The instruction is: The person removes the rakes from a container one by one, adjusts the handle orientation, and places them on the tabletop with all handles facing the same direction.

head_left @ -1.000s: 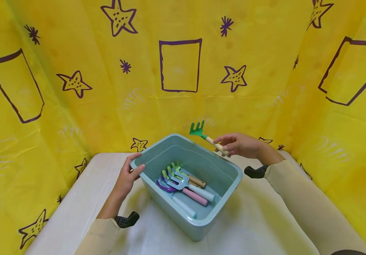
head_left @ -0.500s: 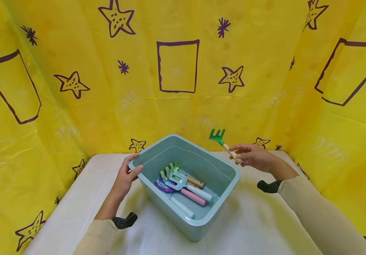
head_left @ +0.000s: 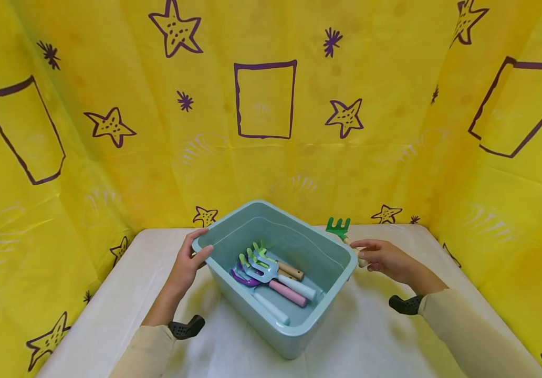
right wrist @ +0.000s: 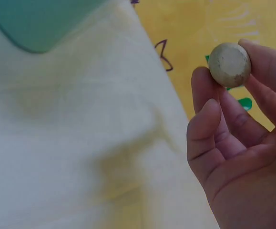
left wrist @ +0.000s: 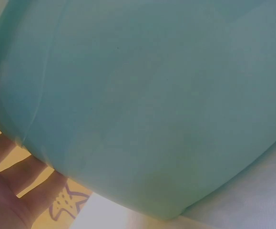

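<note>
Between its thumb and fingers my right hand (head_left: 386, 261) pinches the pale handle of a small green hand rake (head_left: 339, 228), just beyond the right side of a blue-green plastic tub (head_left: 318, 323). In the right wrist view the round handle end (right wrist: 230, 65) faces the camera, with the green head mostly hidden behind the fingers. My left hand (head_left: 189, 262) grips the tub's left corner, thumb over the rim. Inside the tub lie several small garden tools: a light blue fork (head_left: 263, 269), a pink handle (head_left: 288, 293), a wooden handle (head_left: 290, 269) and a purple tool head (head_left: 244, 279).
The tub stands on a white-covered table (head_left: 370, 336). Yellow sheeting (head_left: 261, 173) with purple star drawings rises behind the table and on both sides. White tabletop lies around the tub, and the right hand's shadow falls there.
My right hand has carried the green rake rightward, away from above the tub, then lowered it toward the table beyond the tub's right side. The left hand keeps its grip on the rim.
</note>
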Motion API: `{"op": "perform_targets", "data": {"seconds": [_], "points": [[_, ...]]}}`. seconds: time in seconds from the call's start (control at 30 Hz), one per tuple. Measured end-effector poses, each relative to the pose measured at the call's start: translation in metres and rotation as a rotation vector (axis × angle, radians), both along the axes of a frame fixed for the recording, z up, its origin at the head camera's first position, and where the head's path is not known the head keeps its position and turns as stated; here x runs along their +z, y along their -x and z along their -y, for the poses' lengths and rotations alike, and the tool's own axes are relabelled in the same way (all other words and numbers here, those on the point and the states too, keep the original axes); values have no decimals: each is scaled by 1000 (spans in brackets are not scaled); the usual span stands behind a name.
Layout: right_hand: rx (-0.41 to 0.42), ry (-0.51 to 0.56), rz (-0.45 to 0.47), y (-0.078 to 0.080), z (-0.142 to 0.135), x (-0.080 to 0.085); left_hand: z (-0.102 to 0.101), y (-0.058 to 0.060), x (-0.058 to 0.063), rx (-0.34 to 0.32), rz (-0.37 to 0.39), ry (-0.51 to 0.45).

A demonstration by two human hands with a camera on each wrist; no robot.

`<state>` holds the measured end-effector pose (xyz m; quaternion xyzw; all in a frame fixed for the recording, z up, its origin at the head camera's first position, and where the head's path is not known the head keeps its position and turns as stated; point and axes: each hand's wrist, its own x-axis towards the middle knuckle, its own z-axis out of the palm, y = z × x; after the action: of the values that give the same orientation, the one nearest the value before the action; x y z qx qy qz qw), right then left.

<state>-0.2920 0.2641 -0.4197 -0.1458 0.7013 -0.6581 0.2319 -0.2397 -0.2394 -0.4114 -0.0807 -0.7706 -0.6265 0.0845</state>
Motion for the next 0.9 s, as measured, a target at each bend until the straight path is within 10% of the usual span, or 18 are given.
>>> {"op": "perform_targets", "data": {"seconds": [0.37, 0.73, 0.9], "points": [[-128, -67, 49, -9, -5, -27, 0, 1, 0, -3, 5, 0], [-323, -533, -144, -15, 6, -49, 1, 0, 0, -1, 1, 3], [-267, -723, -251, -22, 11, -55, 1, 0, 0, -2, -4, -1]]}}
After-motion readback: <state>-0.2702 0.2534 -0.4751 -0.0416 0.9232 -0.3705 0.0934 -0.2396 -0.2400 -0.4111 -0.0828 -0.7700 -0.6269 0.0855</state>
